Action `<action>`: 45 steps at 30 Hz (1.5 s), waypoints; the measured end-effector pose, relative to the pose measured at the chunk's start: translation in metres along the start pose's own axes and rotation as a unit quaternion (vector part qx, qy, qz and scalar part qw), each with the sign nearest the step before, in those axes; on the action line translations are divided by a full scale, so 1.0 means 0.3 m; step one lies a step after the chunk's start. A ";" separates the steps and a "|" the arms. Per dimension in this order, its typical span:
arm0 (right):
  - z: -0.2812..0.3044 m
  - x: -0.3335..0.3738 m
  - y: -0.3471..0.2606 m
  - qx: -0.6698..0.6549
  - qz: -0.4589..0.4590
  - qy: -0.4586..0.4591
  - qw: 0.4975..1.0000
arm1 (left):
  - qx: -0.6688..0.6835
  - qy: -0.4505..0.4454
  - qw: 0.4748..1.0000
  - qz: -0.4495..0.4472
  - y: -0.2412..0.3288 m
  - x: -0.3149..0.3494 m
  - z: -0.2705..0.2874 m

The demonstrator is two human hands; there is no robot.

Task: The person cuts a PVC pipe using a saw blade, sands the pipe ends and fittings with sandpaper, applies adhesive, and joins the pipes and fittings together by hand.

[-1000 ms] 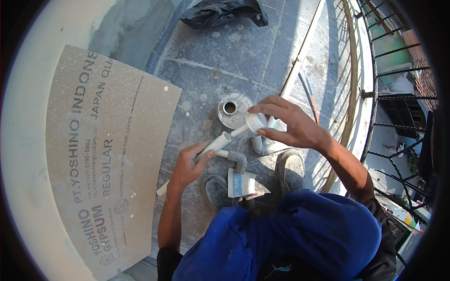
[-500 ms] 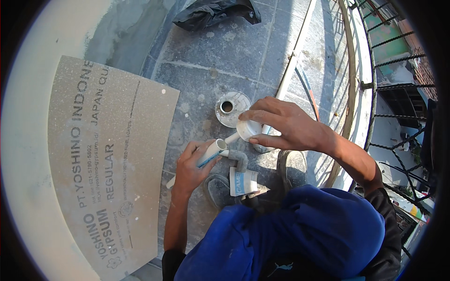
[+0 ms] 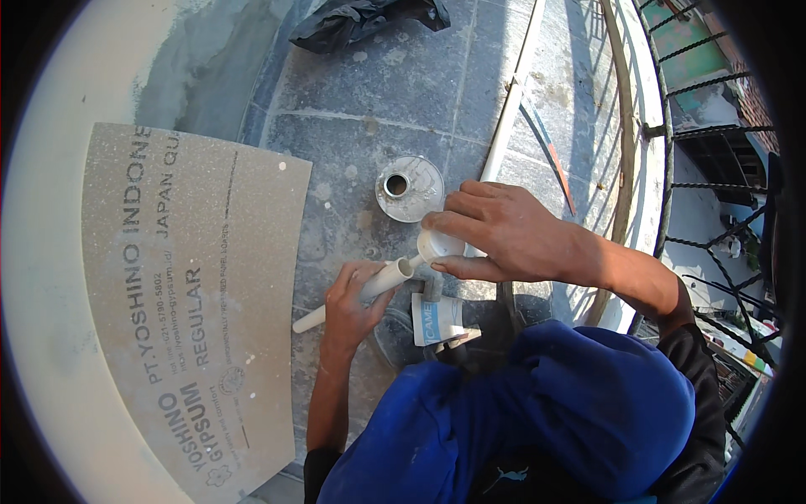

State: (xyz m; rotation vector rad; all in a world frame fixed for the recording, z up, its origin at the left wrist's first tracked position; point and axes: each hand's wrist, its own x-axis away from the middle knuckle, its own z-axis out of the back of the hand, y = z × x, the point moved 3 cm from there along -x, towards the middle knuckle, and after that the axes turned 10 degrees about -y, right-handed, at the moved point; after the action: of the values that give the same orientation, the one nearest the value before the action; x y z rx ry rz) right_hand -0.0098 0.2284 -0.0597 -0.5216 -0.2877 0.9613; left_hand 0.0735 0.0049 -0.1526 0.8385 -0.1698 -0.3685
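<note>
My left hand (image 3: 353,304) is closed around a white plastic pipe (image 3: 386,280), its open mouth tilted up and to the right. Beyond that hand a white pipe end (image 3: 308,320) sticks out; whether it is the same pipe I cannot tell. Between thumb and fingers my right hand (image 3: 504,235) grips a white round cap (image 3: 440,244). A pale stub reaches from the cap to the pipe's mouth. Just behind the cap a round tin (image 3: 411,189) with an open neck stands on the floor. Below the hands is a grey elbow fitting (image 3: 431,291), partly hidden.
A white and blue packet (image 3: 438,321) lies between my feet. A gypsum board (image 3: 197,311) leans or lies at the left. Across the tiled floor runs a long white pipe (image 3: 514,101), with a hacksaw-like blade strip (image 3: 550,155) beside it. A black bag (image 3: 369,23) and railing (image 3: 663,134) border the space.
My left hand has turned the pipe so its mouth now points toward the cap and sits close to it. The right hand keeps its hold on the cap. The view has shifted slightly.
</note>
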 end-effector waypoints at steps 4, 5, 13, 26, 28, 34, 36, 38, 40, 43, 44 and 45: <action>-0.003 0.007 -0.001 -0.056 -0.057 -0.043 0.996 | -0.011 -0.004 1.000 0.001 0.018 0.004 -0.025; -0.005 0.009 0.004 -0.090 -0.073 -0.043 0.992 | -0.016 0.000 1.000 0.003 0.040 -0.005 -0.020; -0.032 0.011 0.009 -0.061 -0.099 -0.037 0.993 | -0.077 0.018 0.995 -0.057 0.015 0.009 -0.041; -0.017 0.015 0.001 -0.059 -0.076 -0.051 0.994 | -0.059 0.010 0.996 -0.062 0.045 0.021 -0.068; -0.028 0.010 0.012 -0.076 -0.062 -0.031 0.995 | -0.046 0.026 0.995 -0.084 0.050 0.031 -0.081; -0.053 0.019 -0.003 -0.037 -0.034 -0.011 0.999 | 0.074 0.080 0.994 -0.020 0.053 0.045 -0.102; -0.051 0.016 -0.004 -0.040 -0.072 -0.035 0.996 | 0.016 0.037 0.999 -0.004 0.093 0.029 -0.087; -0.043 0.017 0.003 -0.085 -0.098 -0.024 0.991 | -0.005 0.018 1.000 -0.012 0.086 0.044 -0.098; -0.051 0.015 0.006 -0.069 -0.078 0.005 0.995 | -0.024 -0.001 0.999 -0.024 0.077 0.058 -0.117; -0.038 0.031 -0.002 -0.034 -0.066 0.003 0.997 | 0.025 0.027 0.998 -0.043 0.064 0.062 -0.143; -0.053 0.013 -0.007 -0.026 -0.057 -0.029 0.998 | 0.034 0.043 0.998 -0.037 0.054 0.083 -0.139; -0.061 -0.006 -0.011 -0.034 -0.046 -0.031 0.998 | 0.043 0.059 0.997 -0.031 0.047 0.104 -0.132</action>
State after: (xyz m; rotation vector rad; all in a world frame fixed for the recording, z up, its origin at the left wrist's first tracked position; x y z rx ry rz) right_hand -0.0001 0.2199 -0.0732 -0.5375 -0.3981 0.8809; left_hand 0.1174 0.0290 -0.1679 0.9495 -0.0498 -0.3699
